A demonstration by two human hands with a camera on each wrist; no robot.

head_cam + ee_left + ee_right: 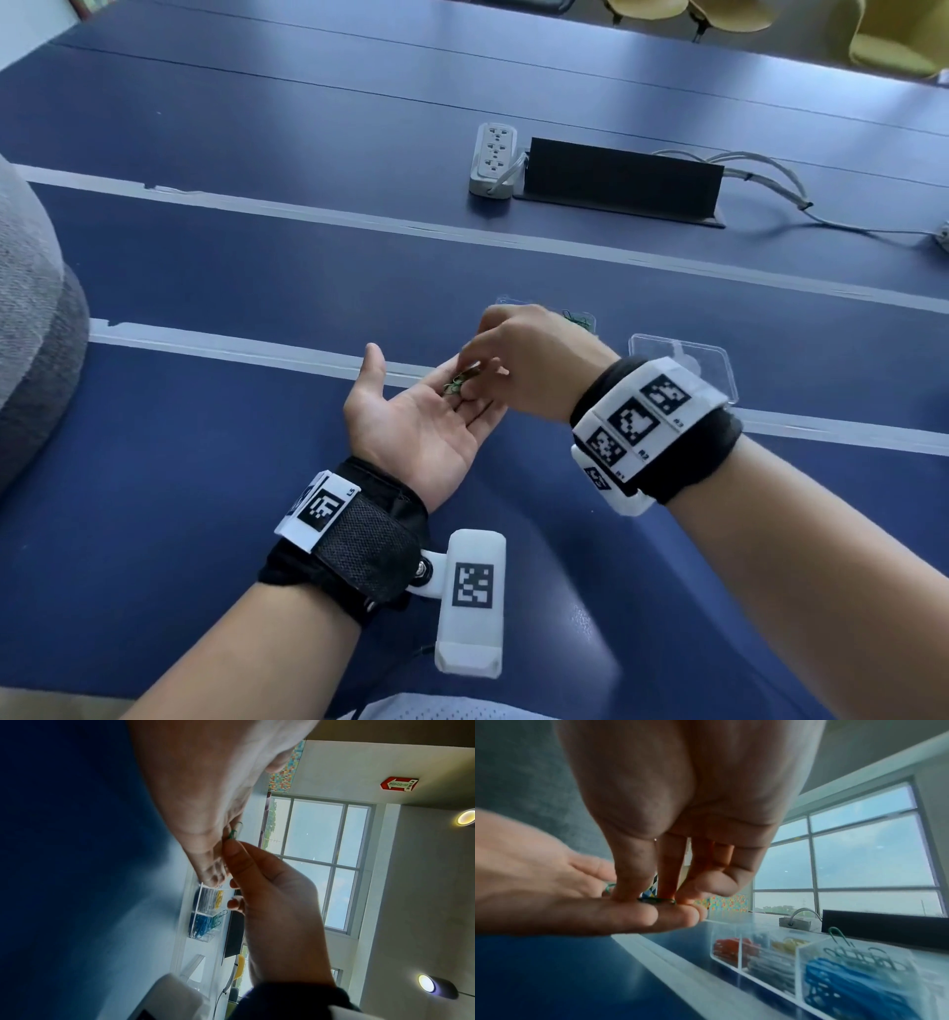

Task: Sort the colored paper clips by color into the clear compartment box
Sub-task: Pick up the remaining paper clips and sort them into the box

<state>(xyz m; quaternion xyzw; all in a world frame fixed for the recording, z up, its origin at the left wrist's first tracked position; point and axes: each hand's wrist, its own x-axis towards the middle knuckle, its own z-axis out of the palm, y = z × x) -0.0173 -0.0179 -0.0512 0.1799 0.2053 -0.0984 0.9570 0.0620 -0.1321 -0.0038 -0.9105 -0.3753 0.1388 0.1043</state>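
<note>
My left hand (431, 390) lies palm up and open above the blue table, with a few green paper clips (456, 384) resting on its straight fingers. My right hand (470, 362) reaches in from the right, and its thumb and forefinger pinch a green clip (657, 900) against the left fingers (618, 914). In the left wrist view the same green clip (232, 834) shows at the right fingertips. The clear compartment box (798, 949) stands just beyond the hands. It holds red clips (727, 947), silver clips (772, 971), yellow clips (789, 943), blue clips (847, 981) and green clips (859, 955).
The box's clear lid (683, 360) lies on the table to the right, behind my right wrist. Farther back are a white power strip (493, 159), a black cable flap (621, 180) and grey cables (760, 174). Pale tape stripes (231, 349) cross the table.
</note>
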